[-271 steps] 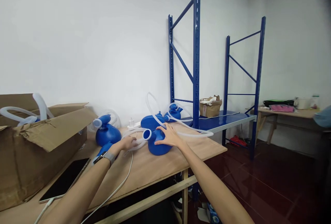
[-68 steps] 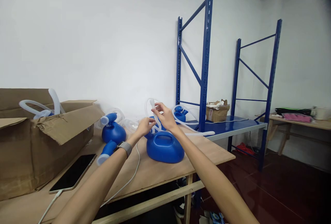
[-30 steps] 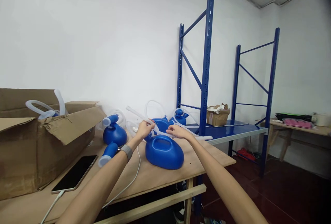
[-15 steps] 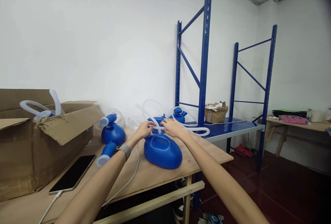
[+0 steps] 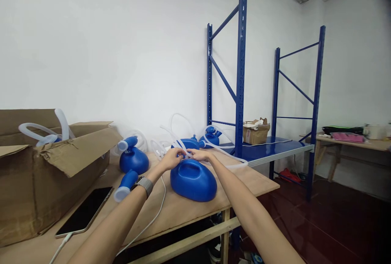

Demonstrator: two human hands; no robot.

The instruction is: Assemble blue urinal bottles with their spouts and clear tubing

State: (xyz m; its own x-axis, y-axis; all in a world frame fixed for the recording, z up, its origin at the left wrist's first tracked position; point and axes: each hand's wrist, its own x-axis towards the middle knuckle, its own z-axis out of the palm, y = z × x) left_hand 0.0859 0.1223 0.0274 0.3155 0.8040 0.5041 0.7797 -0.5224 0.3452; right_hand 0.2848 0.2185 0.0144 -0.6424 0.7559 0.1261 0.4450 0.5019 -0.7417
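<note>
A blue plastic urinal bottle (image 5: 195, 184) with a moulded handle lies on the wooden table in front of me. At its far end, my left hand (image 5: 174, 158) and my right hand (image 5: 198, 155) are close together with fingers curled in. A translucent tube (image 5: 180, 142) rises between them, and both hands pinch around it at the bottle's neck. My fingers hide the neck itself and the exact point of contact. A blue spout piece (image 5: 126, 182) with a whitish cap lies beside my left wrist.
More blue bottles (image 5: 134, 161) with coiled tubes stand on the table's far side. An open cardboard box (image 5: 70, 182) is at the left, beside a phone (image 5: 85, 211) on a white cable. Blue shelving (image 5: 240, 73) rises beyond the table's right end, bearing a small carton (image 5: 256, 132).
Both hands have moved slightly down toward the bottle's neck, the right hand drawing closer to the left. The loose tube loop at the right has dropped a little. The view has shifted slightly.
</note>
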